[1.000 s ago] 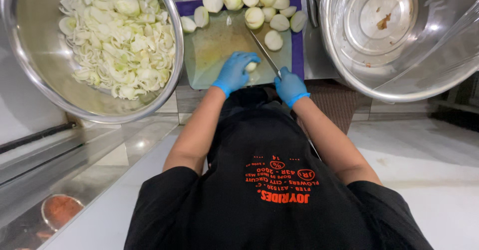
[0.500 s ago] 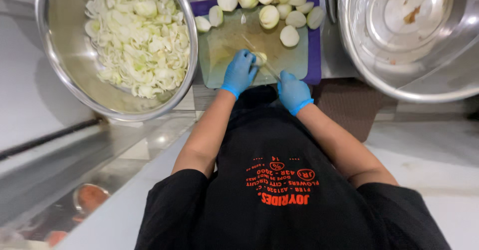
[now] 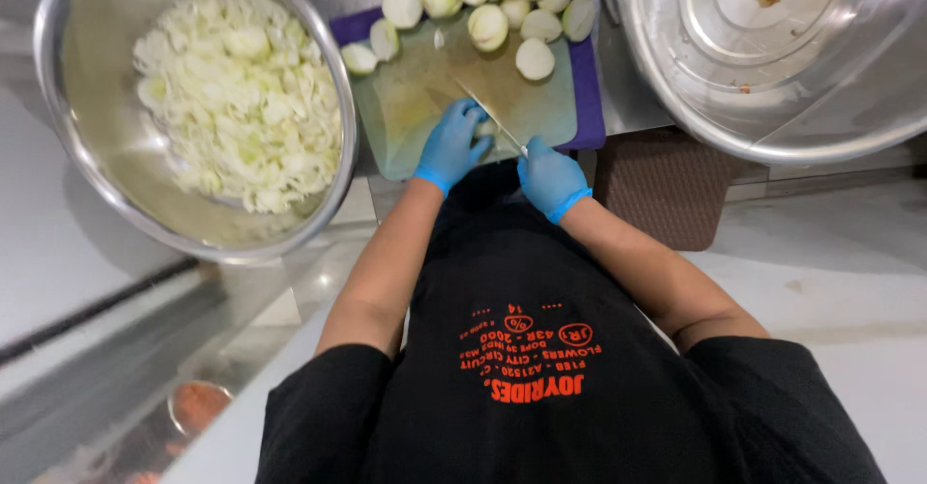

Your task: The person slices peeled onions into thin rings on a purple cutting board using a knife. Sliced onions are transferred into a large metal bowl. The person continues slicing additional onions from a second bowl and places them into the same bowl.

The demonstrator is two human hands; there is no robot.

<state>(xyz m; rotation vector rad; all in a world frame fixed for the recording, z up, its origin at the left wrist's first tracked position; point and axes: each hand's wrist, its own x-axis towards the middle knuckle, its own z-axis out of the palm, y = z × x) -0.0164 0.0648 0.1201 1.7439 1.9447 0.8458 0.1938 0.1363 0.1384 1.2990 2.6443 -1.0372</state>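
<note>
Both my hands wear blue gloves over a pale green cutting board [image 3: 415, 98]. My left hand [image 3: 451, 146] presses down on a peeled onion half [image 3: 486, 129] near the board's front edge. My right hand [image 3: 550, 179] grips a knife [image 3: 491, 115] whose blade slants up and left across that onion. Several peeled onion halves [image 3: 488, 25] lie along the far side of the board.
A large steel bowl [image 3: 72, 136] full of chopped onion [image 3: 241, 98] stands at the left. Another large steel bowl [image 3: 772, 78], nearly bare with a few scraps, stands at the right. A purple mat [image 3: 585, 98] lies under the board. A brown stool [image 3: 661, 185] is below.
The view has shifted slightly; both hands stay on the board with the knife still working across the onion half.
</note>
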